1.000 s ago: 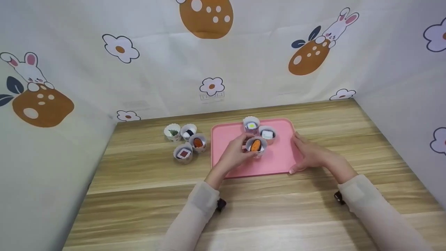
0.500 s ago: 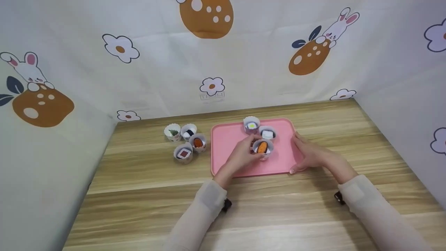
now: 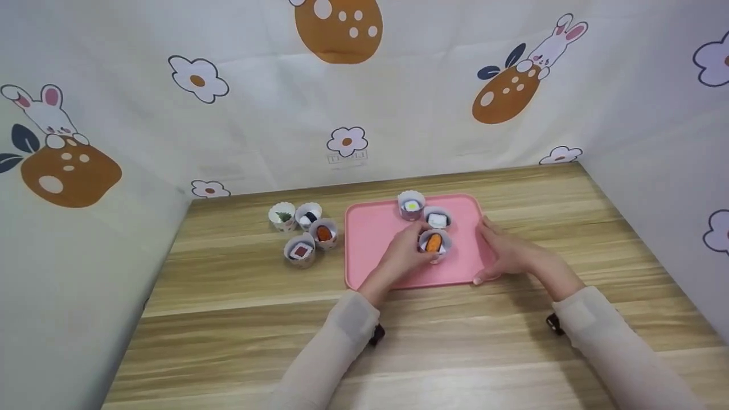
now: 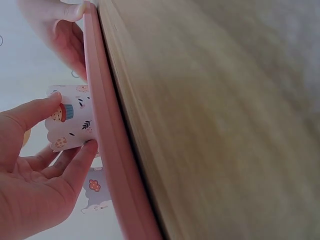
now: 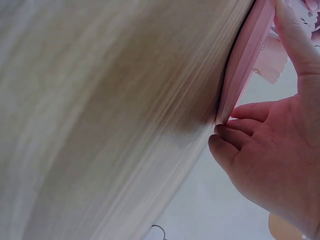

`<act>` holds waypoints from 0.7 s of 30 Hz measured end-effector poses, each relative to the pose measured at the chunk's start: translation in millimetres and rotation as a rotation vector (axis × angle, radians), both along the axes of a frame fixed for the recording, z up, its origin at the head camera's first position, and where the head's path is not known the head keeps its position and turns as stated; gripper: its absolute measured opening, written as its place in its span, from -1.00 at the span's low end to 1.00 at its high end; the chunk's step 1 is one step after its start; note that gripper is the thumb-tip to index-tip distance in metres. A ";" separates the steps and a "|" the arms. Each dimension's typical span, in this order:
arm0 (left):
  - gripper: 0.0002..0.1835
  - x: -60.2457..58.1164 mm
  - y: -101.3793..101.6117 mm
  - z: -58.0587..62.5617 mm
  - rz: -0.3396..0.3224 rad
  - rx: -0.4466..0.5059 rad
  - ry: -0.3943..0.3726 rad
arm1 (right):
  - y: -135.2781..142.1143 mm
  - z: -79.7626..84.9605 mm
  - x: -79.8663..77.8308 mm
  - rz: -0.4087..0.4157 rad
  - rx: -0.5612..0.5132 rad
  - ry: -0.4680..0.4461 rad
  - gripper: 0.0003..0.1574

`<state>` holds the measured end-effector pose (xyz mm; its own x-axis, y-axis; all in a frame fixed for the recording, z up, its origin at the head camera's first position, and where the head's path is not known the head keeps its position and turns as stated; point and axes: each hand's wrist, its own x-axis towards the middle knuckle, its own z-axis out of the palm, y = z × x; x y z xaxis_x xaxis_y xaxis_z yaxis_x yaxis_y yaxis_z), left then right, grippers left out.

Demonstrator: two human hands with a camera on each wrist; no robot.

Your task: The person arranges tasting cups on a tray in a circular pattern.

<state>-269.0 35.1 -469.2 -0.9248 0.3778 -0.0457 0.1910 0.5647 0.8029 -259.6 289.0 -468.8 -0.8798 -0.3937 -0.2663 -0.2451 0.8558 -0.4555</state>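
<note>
My left hand (image 3: 405, 250) holds a paper baking cup (image 4: 72, 117) printed with cupcakes and sprigs, thumb on one side and fingers on the other. An orange-topped toy sushi piece (image 3: 434, 244) sits in that cup, which stands upright over the right part of the pink tray (image 3: 370, 228). Just behind it are a cup with a white piece (image 3: 437, 221) and a cup with a yellow-centred piece (image 3: 411, 206). At the tray's right end my right hand (image 3: 510, 253) grips the near corner, thumb on the front rim and fingers along the side.
Left of the tray, several more cups stand grouped on the wooden table (image 3: 228, 319): one with a green leaf piece (image 3: 283, 216), one with a black-banded white piece (image 3: 308, 218), one with a red-orange piece (image 3: 324, 233) and one with a dark-red-centred piece (image 3: 300, 251). A patterned cloth (image 3: 273, 125) hangs behind.
My left hand has moved right across the tray with the cup of orange-topped sushi, bringing it in front of the cup with the white piece. My right hand has stayed at the tray's corner.
</note>
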 end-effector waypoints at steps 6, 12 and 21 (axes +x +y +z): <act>-0.50 0.2 4.6 -0.5 0.011 -0.028 0.002 | -0.4 0.4 -0.1 0.013 -0.001 0.009 0.70; -0.50 0.4 8.0 -0.3 0.026 -0.031 -0.008 | 0.4 -0.6 -0.5 0.015 0.010 0.023 0.70; -0.48 -2.3 13.1 0.4 0.048 -0.058 -0.024 | 0.2 -0.5 -0.1 0.009 0.005 0.015 0.71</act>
